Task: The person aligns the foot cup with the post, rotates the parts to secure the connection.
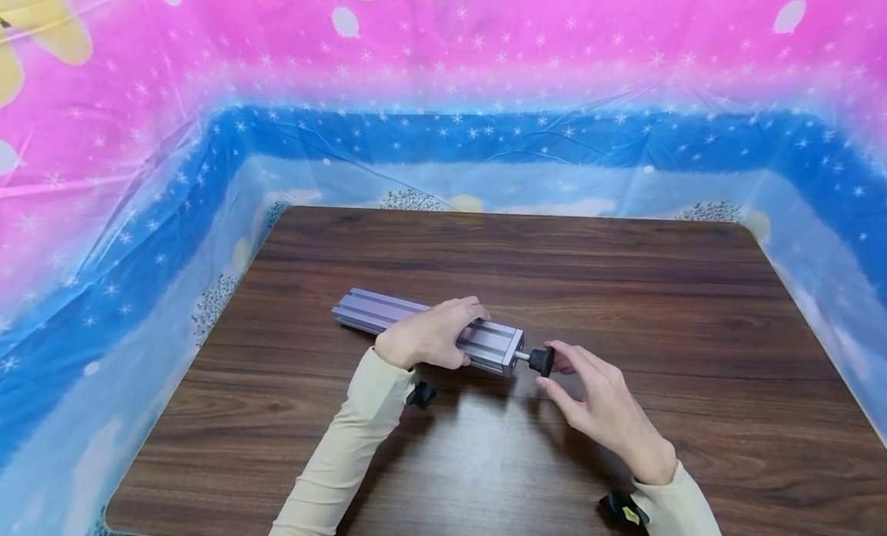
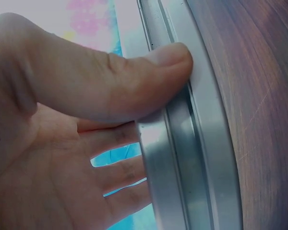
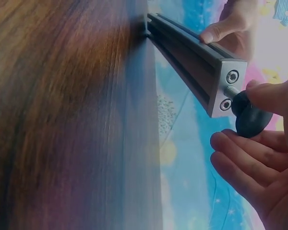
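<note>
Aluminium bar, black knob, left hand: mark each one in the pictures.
aluminium bar [image 1: 367,311], head view, on its bare far end.
black knob [image 3: 252,120], right wrist view, on its rounded body.
left hand [image 1: 430,337], head view, on the back of the hand.

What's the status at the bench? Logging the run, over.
Left hand grips aluminium rail. Right hand pinches black knob on the stud at the rail's end. Nothing in the way.

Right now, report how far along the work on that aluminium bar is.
Done: the black foot's threaded stud already sits in the end plate of the aluminium bar, with bare thread showing between them. In hand: the left hand grips the bar, and the right hand pinches the foot. Left: that visible gap remains to close.
</note>
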Demonstrator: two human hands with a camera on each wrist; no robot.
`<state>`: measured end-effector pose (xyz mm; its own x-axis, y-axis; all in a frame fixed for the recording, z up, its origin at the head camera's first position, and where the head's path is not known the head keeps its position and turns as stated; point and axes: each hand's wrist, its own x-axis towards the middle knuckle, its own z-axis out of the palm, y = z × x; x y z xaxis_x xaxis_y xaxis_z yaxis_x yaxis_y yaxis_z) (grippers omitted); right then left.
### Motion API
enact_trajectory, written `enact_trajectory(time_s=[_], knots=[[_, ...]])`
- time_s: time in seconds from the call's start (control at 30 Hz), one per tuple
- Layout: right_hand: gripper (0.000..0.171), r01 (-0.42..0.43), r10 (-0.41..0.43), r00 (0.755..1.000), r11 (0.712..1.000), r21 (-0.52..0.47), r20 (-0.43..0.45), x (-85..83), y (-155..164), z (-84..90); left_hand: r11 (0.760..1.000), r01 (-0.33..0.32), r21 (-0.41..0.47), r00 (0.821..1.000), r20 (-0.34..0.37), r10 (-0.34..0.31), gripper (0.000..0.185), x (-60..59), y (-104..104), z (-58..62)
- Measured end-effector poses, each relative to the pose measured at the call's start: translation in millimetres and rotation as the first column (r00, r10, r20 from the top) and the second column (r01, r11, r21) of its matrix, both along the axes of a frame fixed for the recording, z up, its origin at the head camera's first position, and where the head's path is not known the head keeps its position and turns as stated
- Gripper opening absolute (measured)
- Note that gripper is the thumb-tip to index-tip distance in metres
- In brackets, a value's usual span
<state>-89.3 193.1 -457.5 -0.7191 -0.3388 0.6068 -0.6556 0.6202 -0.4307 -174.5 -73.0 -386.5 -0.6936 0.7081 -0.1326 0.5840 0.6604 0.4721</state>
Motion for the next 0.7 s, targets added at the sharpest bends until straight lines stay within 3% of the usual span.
enact_trajectory(time_s=[0.37,0.7], knots=[[0.031,0.060,-0.059,0.998,0.998,-0.012,0.003,1.2,-7.1,-0.1,1.000,-0.015,0.010,1.000,-0.016,0.015,0.058,3.2,-2.0,0.3],[0.012,0.123,-0.119,0.991,0.991,-0.053,0.067,1.7,-14.3,2.3,0.999,-0.044,-0.002,0.998,-0.044,0.044,0.063,6.1,-0.5,0.3]])
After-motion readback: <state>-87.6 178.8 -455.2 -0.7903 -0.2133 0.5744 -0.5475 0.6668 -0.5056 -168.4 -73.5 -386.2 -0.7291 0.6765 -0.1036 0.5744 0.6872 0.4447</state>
